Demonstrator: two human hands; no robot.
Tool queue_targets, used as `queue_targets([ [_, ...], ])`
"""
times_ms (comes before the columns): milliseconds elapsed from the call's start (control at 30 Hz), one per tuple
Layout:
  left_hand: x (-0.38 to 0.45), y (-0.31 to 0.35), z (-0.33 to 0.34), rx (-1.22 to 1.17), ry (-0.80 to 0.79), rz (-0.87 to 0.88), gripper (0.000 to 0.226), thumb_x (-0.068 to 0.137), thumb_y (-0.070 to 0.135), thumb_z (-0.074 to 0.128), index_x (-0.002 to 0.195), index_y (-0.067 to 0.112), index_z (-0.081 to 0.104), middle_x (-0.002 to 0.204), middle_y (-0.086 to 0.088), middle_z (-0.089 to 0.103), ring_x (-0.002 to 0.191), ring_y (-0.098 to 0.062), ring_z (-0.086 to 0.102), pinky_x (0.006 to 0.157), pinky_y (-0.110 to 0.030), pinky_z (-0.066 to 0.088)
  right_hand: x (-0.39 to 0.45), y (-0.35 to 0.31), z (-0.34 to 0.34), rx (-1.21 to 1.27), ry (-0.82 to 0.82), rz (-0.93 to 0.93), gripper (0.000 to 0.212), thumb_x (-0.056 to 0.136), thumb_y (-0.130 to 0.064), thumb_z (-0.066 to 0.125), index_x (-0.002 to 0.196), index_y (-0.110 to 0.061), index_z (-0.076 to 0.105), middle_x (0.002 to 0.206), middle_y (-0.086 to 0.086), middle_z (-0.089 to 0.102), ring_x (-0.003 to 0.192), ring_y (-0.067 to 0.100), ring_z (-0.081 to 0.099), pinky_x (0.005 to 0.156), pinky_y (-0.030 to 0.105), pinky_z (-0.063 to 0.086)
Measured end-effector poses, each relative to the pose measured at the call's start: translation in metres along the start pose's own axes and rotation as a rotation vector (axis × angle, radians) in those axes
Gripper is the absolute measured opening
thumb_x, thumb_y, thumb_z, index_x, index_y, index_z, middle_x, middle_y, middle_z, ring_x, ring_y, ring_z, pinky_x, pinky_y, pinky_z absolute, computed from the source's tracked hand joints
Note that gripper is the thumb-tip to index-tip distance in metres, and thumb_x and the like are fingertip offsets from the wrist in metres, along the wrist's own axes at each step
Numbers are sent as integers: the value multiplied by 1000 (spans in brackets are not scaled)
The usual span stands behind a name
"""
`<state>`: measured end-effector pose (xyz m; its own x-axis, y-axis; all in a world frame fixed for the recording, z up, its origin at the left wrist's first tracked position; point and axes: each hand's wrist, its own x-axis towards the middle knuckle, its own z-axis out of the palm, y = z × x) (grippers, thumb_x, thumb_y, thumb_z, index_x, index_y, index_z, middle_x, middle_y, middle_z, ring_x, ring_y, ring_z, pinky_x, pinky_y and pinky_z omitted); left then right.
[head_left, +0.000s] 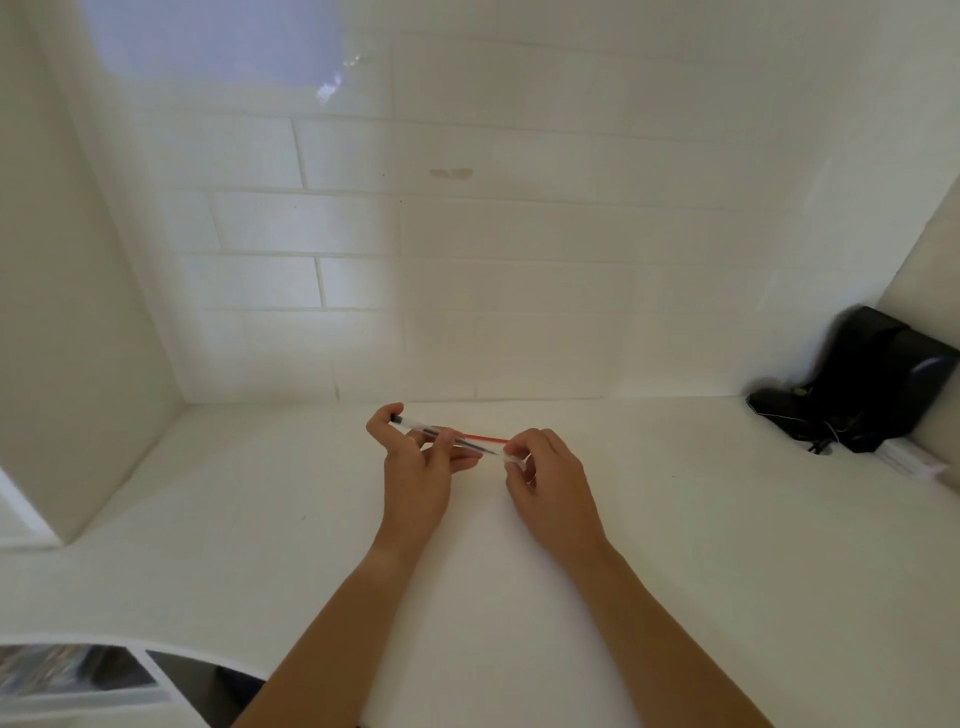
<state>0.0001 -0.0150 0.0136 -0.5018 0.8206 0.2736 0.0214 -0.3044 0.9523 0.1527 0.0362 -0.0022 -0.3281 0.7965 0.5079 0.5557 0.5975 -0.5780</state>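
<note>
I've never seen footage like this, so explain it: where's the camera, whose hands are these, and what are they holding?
No machine here: this is one picture from a wide-angle camera worn on a person's head, looking forward and down. The bare arms are that person's own. The left hand holds a clear pen with a dark core, a thin red stick beside it. The right hand pinches a small clear piece, perhaps the cap, at the pen's tip. Below is a white table. In its far right corner lies a black device with cables, against a white tiled wall.
</note>
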Motion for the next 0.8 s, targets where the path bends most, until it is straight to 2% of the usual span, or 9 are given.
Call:
queue_targets([
  [167, -2, 2, 0, 18, -25, -2, 43, 103, 4, 49, 132, 21, 21, 101, -19, 69, 72, -26, 78, 69, -19, 58, 0, -4, -2, 53, -6, -54, 16, 90, -6, 59, 99, -20, 60, 95, -9, 56, 73, 9, 56, 68, 21, 49],
  [300, -3, 3, 0, 51, -35, -38, 41, 102, 9, 54, 128, 21, 24, 95, -15, 74, 73, -25, 78, 72, -20, 58, 0, -4, -3, 54, 5, -58, 14, 90, -7, 61, 100, -18, 62, 92, -9, 56, 74, 4, 54, 67, 10, 43],
  [400, -3, 4, -1, 110, -42, -55, 39, 101, 15, 57, 124, 21, 27, 91, -11, 76, 74, -23, 78, 77, -26, 57, 0, -3, -2, 50, 6, -67, 18, 90, -6, 63, 104, -17, 66, 93, -10, 56, 74, -2, 52, 70, 7, 40],
  [500, -2, 2, -3, 123, 9, -64, 23, 102, 20, 56, 118, 18, 39, 98, -8, 73, 75, -22, 78, 80, -34, 60, 1, 3, -1, 35, 32, -21, 23, 90, -7, 66, 111, -14, 71, 98, -4, 62, 77, -5, 51, 78, 1, 38],
  [567, -1, 0, -5, 174, 77, -54, 5, 102, 18, 54, 106, 15, 55, 95, -4, 72, 74, -20, 77, 80, -39, 61, 2, 8, -1, 7, 73, 54, 23, 91, -7, 67, 112, -13, 74, 101, 0, 65, 82, 1, 55, 81, -3, 36],
  [600, 0, -1, -6, 204, 104, -58, 6, 100, 16, 55, 99, 14, 61, 91, -3, 73, 73, -19, 76, 81, -40, 62, 3, 10, -1, 2, 95, 87, 22, 91, -7, 67, 111, -14, 75, 101, 1, 66, 84, 4, 57, 81, -3, 36],
  [667, 0, -3, -7, 212, 126, -87, 11, 97, 12, 60, 89, 13, 67, 83, -5, 75, 71, -19, 75, 81, -39, 61, 3, 11, -1, 4, 118, 109, 21, 92, -6, 66, 108, -13, 77, 99, 3, 67, 84, 10, 62, 81, 0, 38],
  [800, 1, -5, -10, 218, 112, -113, 12, 95, 9, 63, 85, 11, 70, 77, -8, 76, 68, -20, 75, 75, -31, 61, 2, 11, 0, -56, 97, 56, 18, 93, -4, 64, 104, -11, 77, 91, 3, 65, 82, 17, 63, 78, 20, 47],
])
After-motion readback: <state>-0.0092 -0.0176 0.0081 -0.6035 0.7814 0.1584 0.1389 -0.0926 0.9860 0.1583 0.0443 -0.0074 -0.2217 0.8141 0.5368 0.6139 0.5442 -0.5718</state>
